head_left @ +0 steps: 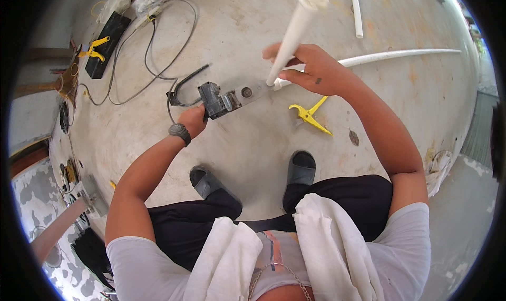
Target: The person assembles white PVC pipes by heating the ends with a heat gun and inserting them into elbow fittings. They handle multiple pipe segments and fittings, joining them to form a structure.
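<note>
Q. Head view, nearer the floor's (245,148) left edge: what is grasped?

A. My left hand (194,121), fingers wrapped around the rear of a black hand tool (213,100); my grip hides most of the handle. A flat metal plate (256,93) projects from the tool to the right, over the middle of the floor.

Q. And the other side?

A. My right hand (319,69), fingers curved about a tilted white pipe (293,35), thumb set apart from them. Whether they press on it I cannot tell, since the pipe masks part of them. Its lower end lies at the plate's tip; contact is not resolved. A long white pipe (392,57) runs from beside that tip, behind my hand, toward the floor's right edge.

Q. How advanced is the work?

A. Partway, in my judgement. Done: tool in hand, pipe end brought to the plate. Outstanding, it seems: pipe and plate not yet parted, tool not yet set down. Whether the two pipes are joined cannot be made out.

Q. What lies untouched?

A. A loose white pipe (356,14), toward the floor's far edge; a yellow hand tool (312,116), nearer me than the plate; a second yellow tool (94,52) at a black block (109,49), toward the far left corner.
</note>
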Demonstrator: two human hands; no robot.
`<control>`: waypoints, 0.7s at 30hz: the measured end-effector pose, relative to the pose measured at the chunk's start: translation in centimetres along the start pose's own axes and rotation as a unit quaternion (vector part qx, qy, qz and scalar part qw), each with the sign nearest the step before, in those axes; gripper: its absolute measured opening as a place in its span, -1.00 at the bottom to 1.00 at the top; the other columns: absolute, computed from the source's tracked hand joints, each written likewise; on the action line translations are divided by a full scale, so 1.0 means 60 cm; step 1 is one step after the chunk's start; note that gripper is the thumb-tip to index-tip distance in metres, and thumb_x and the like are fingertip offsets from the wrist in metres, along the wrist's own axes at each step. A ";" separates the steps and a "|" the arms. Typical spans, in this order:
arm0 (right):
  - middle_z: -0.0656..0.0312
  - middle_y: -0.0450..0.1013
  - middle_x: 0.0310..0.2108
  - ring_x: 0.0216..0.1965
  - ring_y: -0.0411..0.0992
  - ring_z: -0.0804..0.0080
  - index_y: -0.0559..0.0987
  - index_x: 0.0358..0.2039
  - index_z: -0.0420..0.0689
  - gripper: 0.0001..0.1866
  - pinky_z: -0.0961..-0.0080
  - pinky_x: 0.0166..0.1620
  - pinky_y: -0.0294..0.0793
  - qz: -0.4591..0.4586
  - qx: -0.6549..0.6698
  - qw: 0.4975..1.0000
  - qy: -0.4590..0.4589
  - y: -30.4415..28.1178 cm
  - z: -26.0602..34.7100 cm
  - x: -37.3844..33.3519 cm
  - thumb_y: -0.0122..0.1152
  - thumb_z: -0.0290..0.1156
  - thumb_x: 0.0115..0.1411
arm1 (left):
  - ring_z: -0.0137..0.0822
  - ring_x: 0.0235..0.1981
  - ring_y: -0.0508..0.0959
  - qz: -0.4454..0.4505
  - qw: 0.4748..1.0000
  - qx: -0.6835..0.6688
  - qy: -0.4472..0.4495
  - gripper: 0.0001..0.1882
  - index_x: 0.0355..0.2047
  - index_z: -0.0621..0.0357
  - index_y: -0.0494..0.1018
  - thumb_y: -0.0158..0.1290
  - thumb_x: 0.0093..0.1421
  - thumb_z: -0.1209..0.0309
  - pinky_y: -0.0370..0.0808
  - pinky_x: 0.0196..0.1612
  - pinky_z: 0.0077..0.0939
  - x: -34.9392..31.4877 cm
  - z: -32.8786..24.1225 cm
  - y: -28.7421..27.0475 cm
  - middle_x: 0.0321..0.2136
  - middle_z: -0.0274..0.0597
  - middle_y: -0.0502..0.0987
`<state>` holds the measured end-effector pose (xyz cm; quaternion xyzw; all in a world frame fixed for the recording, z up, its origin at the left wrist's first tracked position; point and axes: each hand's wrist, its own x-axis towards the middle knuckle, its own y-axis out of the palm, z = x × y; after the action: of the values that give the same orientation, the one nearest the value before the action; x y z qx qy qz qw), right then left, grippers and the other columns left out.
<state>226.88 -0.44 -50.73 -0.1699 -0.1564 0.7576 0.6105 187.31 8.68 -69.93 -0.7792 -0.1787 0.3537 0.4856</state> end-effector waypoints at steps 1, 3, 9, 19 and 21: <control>0.13 0.62 -0.09 0.02 0.57 0.25 0.61 0.03 -0.16 -0.71 0.32 0.17 0.53 0.027 0.003 1.000 0.015 -0.007 0.004 0.000 0.27 -0.58 0.28 | 0.22 -0.31 0.63 -0.002 1.000 -0.004 0.000 -0.76 -0.11 0.23 0.43 0.08 0.23 0.42 0.55 -0.22 0.13 -0.001 0.002 -0.001 -0.39 0.19 0.62; 0.11 0.64 -0.14 -0.05 0.61 0.23 0.60 0.02 -0.15 -0.73 0.30 0.07 0.55 0.040 -0.021 0.999 0.023 -0.010 0.007 0.001 0.26 -0.55 0.30 | 0.22 -0.31 0.63 -0.001 1.000 -0.012 0.002 -0.76 -0.12 0.23 0.43 0.09 0.23 0.42 0.55 -0.21 0.13 -0.003 0.001 -0.001 -0.39 0.19 0.62; 0.07 0.66 -0.27 -0.23 0.65 0.16 0.59 -0.02 -0.14 -0.76 0.30 -0.11 0.59 0.016 -0.092 0.995 -0.031 0.000 -0.006 0.003 0.30 -0.42 0.31 | 0.24 -0.30 0.62 -0.004 1.000 -0.010 -0.001 -0.76 -0.14 0.24 0.45 0.10 0.21 0.42 0.55 -0.21 0.11 0.003 0.012 0.007 -0.39 0.23 0.62; 0.09 0.64 -0.34 -0.32 0.66 0.28 0.63 -0.16 -0.24 -0.76 0.41 -0.21 0.64 -0.099 -0.117 0.985 -0.076 0.033 -0.023 -0.007 0.45 -0.41 0.23 | 0.25 -0.30 0.62 0.004 1.000 -0.004 0.004 -0.74 -0.12 0.25 0.40 0.10 0.23 0.41 0.54 -0.20 0.15 0.003 0.015 0.010 -0.39 0.21 0.61; 0.09 0.64 -0.36 -0.34 0.66 0.31 0.63 -0.20 -0.26 -0.76 0.42 -0.23 0.63 -0.120 -0.123 0.982 -0.075 0.038 -0.027 -0.009 0.47 -0.40 0.22 | 0.25 -0.30 0.62 0.001 1.000 -0.014 0.003 -0.74 -0.12 0.25 0.40 0.10 0.23 0.41 0.54 -0.20 0.14 0.003 0.012 0.005 -0.39 0.21 0.61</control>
<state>225.70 -1.38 -53.17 -0.1664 -0.3134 0.6640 0.6582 186.91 9.10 -70.44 -0.7871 -0.1813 0.3491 0.4751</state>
